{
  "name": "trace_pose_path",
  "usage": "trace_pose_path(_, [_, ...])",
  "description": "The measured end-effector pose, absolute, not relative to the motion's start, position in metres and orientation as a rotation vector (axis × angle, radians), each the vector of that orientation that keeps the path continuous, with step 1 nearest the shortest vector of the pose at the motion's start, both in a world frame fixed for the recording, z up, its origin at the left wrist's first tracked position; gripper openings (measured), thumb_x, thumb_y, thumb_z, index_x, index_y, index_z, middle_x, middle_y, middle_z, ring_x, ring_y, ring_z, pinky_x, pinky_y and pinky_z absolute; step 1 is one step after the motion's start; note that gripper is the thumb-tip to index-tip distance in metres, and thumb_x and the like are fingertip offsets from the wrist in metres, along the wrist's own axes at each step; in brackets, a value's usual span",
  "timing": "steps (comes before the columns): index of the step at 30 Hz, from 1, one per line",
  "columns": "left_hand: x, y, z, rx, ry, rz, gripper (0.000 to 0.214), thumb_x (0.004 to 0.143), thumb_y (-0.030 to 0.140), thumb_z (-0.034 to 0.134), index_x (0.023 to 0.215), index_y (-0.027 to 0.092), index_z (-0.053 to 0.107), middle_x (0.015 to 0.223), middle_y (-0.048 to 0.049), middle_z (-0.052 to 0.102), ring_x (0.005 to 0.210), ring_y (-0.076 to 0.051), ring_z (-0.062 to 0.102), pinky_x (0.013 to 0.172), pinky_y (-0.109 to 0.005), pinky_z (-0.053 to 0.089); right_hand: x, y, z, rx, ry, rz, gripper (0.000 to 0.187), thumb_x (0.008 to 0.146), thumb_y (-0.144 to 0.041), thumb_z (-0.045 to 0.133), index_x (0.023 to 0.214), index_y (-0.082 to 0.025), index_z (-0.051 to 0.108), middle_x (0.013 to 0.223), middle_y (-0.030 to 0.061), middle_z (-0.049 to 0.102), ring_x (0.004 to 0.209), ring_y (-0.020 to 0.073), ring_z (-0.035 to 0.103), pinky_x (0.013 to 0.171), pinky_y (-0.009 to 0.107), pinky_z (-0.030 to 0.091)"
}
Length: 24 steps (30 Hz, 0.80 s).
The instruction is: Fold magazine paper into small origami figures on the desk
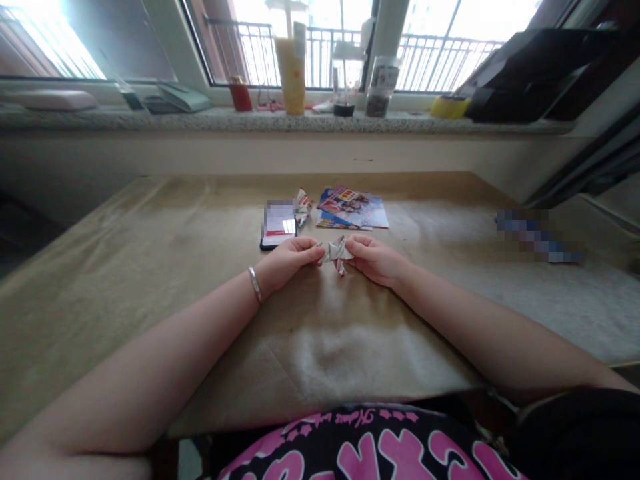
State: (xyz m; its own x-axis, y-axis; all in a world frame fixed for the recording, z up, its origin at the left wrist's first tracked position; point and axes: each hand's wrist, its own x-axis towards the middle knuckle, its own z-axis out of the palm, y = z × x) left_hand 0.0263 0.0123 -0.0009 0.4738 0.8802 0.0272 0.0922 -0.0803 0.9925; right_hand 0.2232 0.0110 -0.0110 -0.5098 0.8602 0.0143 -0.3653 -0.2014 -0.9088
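Between my two hands is a small piece of folded paper (336,251), white with red markings and several pointed flaps. My left hand (299,255), with a silver bracelet at the wrist, pinches its left end between thumb and fingers. The right end is pinched by my right hand (373,259). One red-and-white flap hangs down from the middle. Just beyond my left hand lies a phone (280,225) with its screen lit. Beside the phone is a second folded paper piece (303,205), also white and red.
Colourful printed leaflets (353,208) lie stacked past my hands on the cloth-covered table (200,320). A blurred, long bluish item (537,237) rests at the right. On the windowsill (190,121) stand a tall cup with yellow contents (291,73), a red jar (241,95) and a black bag (520,80).
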Motion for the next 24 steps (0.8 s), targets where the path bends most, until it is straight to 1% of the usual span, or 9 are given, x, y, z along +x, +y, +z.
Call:
trace_pose_path(4, [0.026,0.012,0.0,1.535,0.912,0.829,0.039,0.068,0.051,0.066,0.062,0.014,0.055,0.061,0.0022,0.054,0.057,-0.008,0.044,0.058,-0.021,0.033,0.223,0.012,-0.012,-0.658,-1.173,1.829,0.032,0.061,-0.043,0.079,0.065,-0.018,0.059,0.067,-0.0027,0.062,0.066,0.011,0.057,0.067,0.024,0.044])
trace_pose_path(7, [0.026,0.012,0.0,1.556,0.927,0.838,0.039,0.069,0.051,0.066,0.062,0.014,0.055,0.062,0.0021,0.055,0.058,-0.008,0.045,0.059,-0.022,0.034,0.222,0.014,-0.015,-0.672,-1.184,1.81,0.031,0.062,-0.044,0.079,0.067,-0.018,0.061,0.067,-0.0021,0.063,0.068,0.0113,0.058,0.072,0.025,0.046])
trace_pose_path(10, [0.027,0.016,-0.003,1.538,0.971,0.868,0.038,0.071,0.051,0.064,0.065,0.014,0.057,0.061,0.0021,0.055,0.057,-0.008,0.046,0.058,-0.022,0.035,0.223,0.017,-0.016,-0.711,-1.165,1.786,0.03,0.064,-0.045,0.077,0.074,-0.019,0.065,0.075,-0.0004,0.067,0.076,0.0124,0.06,0.08,0.026,0.047])
trace_pose_path(13, [0.028,0.019,-0.007,1.404,0.966,0.932,0.038,0.069,0.052,0.066,0.069,0.015,0.058,0.064,0.0013,0.057,0.06,-0.009,0.049,0.06,-0.022,0.037,0.225,0.018,-0.015,-0.734,-1.097,1.798,0.028,0.069,-0.044,0.074,0.081,-0.02,0.067,0.084,0.0006,0.069,0.084,0.0128,0.062,0.082,0.025,0.048])
trace_pose_path(18, [0.027,0.02,-0.009,1.254,0.865,0.97,0.038,0.064,0.049,0.072,0.069,0.015,0.058,0.066,0.0008,0.059,0.063,-0.009,0.052,0.065,-0.022,0.04,0.228,0.018,-0.013,-0.707,-1.077,1.837,0.029,0.069,-0.042,0.074,0.086,-0.02,0.067,0.091,0.0014,0.07,0.085,0.0128,0.063,0.077,0.023,0.051])
trace_pose_path(24, [0.026,0.02,-0.009,1.266,0.885,0.937,0.035,0.068,0.047,0.071,0.069,0.014,0.06,0.07,-0.0002,0.061,0.066,-0.009,0.054,0.069,-0.023,0.043,0.229,0.021,-0.014,-0.785,-1.005,1.769,0.023,0.076,-0.045,0.067,0.084,-0.023,0.063,0.087,0.0001,0.069,0.081,0.0126,0.063,0.069,0.022,0.052])
